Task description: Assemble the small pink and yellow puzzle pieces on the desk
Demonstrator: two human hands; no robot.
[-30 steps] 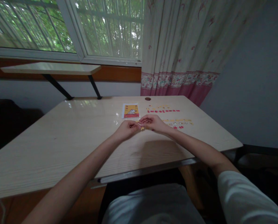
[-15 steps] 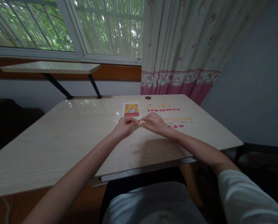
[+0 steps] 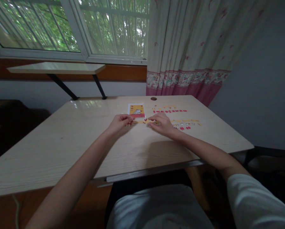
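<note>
A short strip of yellow jigsaw puzzle pieces [image 3: 140,122] lies between my hands, with dark-red marks near its ends. At the left end of the strip, my left hand [image 3: 119,124] has its thumb and fingers pinched on a puzzle piece, mostly hidden by the fingertips. My right hand [image 3: 162,125] is at the right end, its thumb and forefinger apart beside the pieces. Just beyond the strip lies a picture card [image 3: 137,110], yellow and red with a white animal on it.
Rows of loose red puzzle pieces [image 3: 171,111] and yellow pieces [image 3: 185,121] are spread to the right on the wooden desk [image 3: 61,143]. A cable hole [image 3: 153,99] is near the back edge. At the left back stands a raised shelf [image 3: 58,67] on black legs.
My hands have moved apart; the left went left, and the right hand's fingers have spread. The small yellow piece held between them is no longer raised there, and the strip now shows.
</note>
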